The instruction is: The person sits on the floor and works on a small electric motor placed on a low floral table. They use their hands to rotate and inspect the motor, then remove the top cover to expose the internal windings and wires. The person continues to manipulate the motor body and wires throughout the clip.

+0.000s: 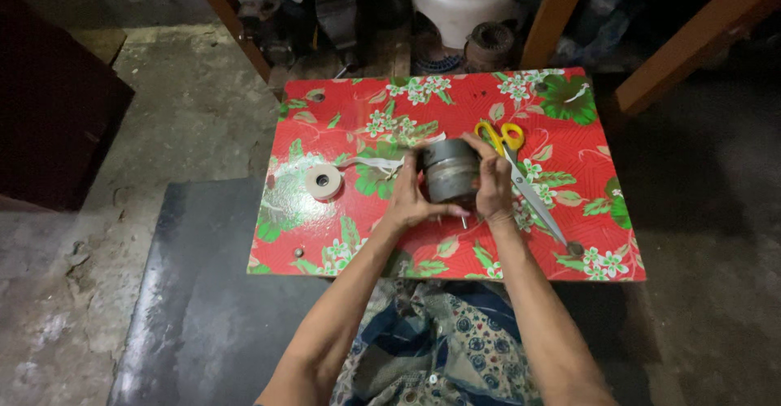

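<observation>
Both hands are closing around a grey cylindrical part (pixel 449 170), a squat metal drum with a short pin sticking out near its lower edge, which is being held just above the middle of a low table (pixel 325 247) covered in red floral oilcloth. The left hand (pixel 412 198) is cupping the drum's left flank, fingers wrapped under and around it with the thumb lying along the bottom; the right hand (pixel 493 182) is pressing on the right flank, fingers together and curled over the top edge, so both are clamped on the drum rather than spread. A strip of white tape (pixel 382 162) is trailing from the drum's left side across the cloth toward a roll of white tape (pixel 323 181) lying flat, well apart from the hands. Judging from this, the wrapping seems to be under way but unfinished: the strip is still joined to the roll and not yet cut, and how much of the drum is already covered cannot be told, since the fingers are hiding much of it. Scissors (pixel 521 174) with yellow handles are lying just beside the right hand, blades pointing toward the table's near right corner, untouched. Around the table are bare concrete floor and dark clutter under wooden posts.
</observation>
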